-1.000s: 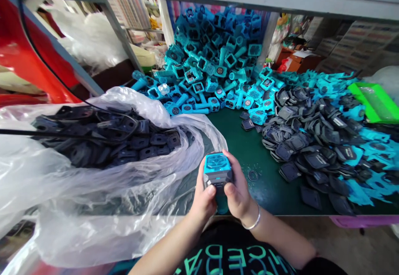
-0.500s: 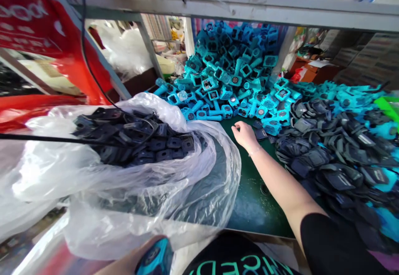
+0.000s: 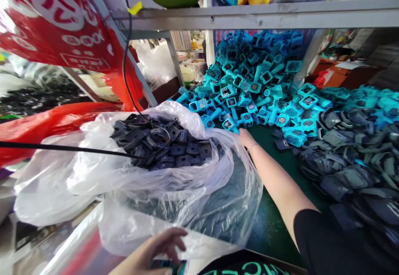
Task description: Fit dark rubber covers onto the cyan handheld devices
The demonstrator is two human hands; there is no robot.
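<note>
My right hand (image 3: 245, 137) reaches out to the near edge of the blue heap, its fingers closed on the stem of a blue plastic piece with a square frame head (image 3: 229, 123). My left hand (image 3: 163, 246) is low at the bottom edge, fingers apart and slightly curled. Just below it, partly hidden by the palm, shows another blue piece (image 3: 181, 268). Between the hands spreads a clear plastic bag (image 3: 199, 196), its mouth open around many dark square plastic parts (image 3: 174, 148).
A big heap of blue pieces (image 3: 258, 81) rises at the back. Loose dark parts (image 3: 346, 171) cover the right of the green table (image 3: 271, 221). A metal shelf beam (image 3: 237, 17) crosses above; a black cable (image 3: 77, 149) runs over the bag. Red bags (image 3: 71, 21) hang at left.
My right hand has taken hold of a blue piece at the heap's edge. My left hand has risen into view with its fingers spread, the blue piece now lower beneath it. The view has shifted left.
</note>
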